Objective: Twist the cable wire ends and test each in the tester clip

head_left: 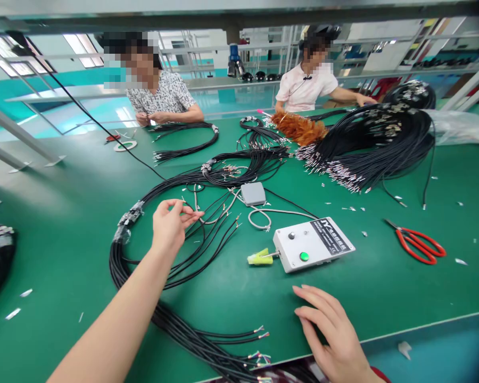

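Two bare hands work over a green table mat (64,234) strewn with wiring. The left hand (170,226) reaches forward, its thumb and fingertips pinched closed on the end of a thin black wire (207,223) pulled from a long bundle of black cables (120,266). That wire lies just left of the table's middle, its long axis running from lower left up to the right, its bare tip pointing toward a small grey plastic pedal box (253,193). Beside it several loose strands fan the same way, their stripped ends aimed up and right. The bundle itself curves in a wide loop round the left hand, then sweeps down toward the near edge, where more stripped ends (259,335) point right.

The right hand (335,335) rests near the table's front edge with fingers spread open and slightly curled, holding nothing, fingertips pointing left. Just beyond it sits a white rectangular control box with a green button (311,243), a yellow-green clip (258,258) at its left end. Red-handled scissors (417,244) lie well apart to the right. Farther back, a large heap of black terminated wires (367,143) sits beside an orange feather duster (299,129). Two other people sit across the table, hands on their own cables.
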The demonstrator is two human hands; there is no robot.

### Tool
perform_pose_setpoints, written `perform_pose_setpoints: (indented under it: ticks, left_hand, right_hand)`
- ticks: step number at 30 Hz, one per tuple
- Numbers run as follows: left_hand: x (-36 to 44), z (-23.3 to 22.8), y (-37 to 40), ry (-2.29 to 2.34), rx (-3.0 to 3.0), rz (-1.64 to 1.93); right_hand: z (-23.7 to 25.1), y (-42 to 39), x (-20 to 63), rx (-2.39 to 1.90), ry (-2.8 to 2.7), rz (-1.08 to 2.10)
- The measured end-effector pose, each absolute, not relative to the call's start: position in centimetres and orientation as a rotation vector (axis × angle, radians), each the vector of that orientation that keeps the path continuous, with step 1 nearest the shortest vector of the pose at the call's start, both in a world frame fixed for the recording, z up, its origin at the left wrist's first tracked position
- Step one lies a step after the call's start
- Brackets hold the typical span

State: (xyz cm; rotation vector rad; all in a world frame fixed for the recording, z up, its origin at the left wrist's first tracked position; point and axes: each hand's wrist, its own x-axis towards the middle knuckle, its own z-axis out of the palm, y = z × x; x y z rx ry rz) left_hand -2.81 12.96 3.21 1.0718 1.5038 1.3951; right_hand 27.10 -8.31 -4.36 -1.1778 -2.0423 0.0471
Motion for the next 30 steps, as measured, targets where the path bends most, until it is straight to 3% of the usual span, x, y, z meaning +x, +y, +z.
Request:
perform_pose_setpoints:
  ticks: [4, 8, 11, 14, 16, 30]
  left_hand:
    - [-2.5, 1.4, 14.1, 1.555, 1.157, 1.319]
    - [-3.2, 1.9, 10.1, 1.491, 1.41, 1.116]
    - [-4.4, 3.5, 4.8, 1.306, 1.658, 0.674]
    - [-5.3, 4.9, 0.4, 1.135, 2.065, -0.089]
    - [-5.6, 5.3, -1.0, 1.159, 2.205, -0.307]
    - [-7.2, 5.5, -0.3, 1.064, 1.965, -0.278]
  right_hand:
    - [-5.3, -8.3, 27.3, -1.199, -2.032, 0.085]
    - [-5.7, -8.2, 27.4, -1.187, -2.035, 0.105]
    - [-5.7, -8.1, 27.4, -1.191, -2.032, 0.117]
    - [-5.5, -8.1, 27.2, -1.206, -2.042, 0.137]
    - [-5.4, -8.1, 27.2, -1.214, -2.048, 0.149]
    - [-5.4, -8.2, 27.1, -1.252, -1.993, 0.192]
